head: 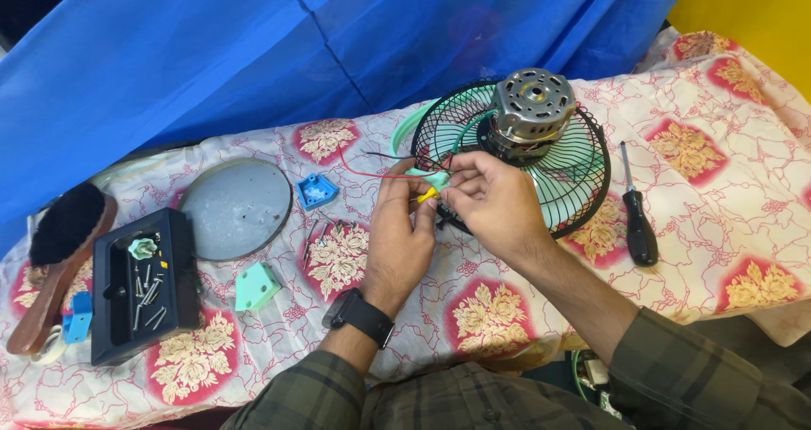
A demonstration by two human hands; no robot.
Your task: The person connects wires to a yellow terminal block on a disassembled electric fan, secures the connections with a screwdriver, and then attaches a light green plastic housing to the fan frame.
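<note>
My left hand point(399, 236) and my right hand point(494, 202) meet over the table, fingertips together on a small yellow and pale green wire connector point(431, 187). Red and black wires point(376, 166) run from it toward a silver fan motor point(532, 109). The motor sits on a black wire fan guard point(583, 176) with a green rim. My left wrist wears a black watch point(361, 316).
A black-handled screwdriver point(638, 219) lies right of the guard. To the left lie a grey round plate point(236, 209), a blue plastic part point(316, 191), a green plastic part point(256, 286), a black tray point(106, 299) with several screws, and a wooden brush point(59, 257). Blue sheet behind.
</note>
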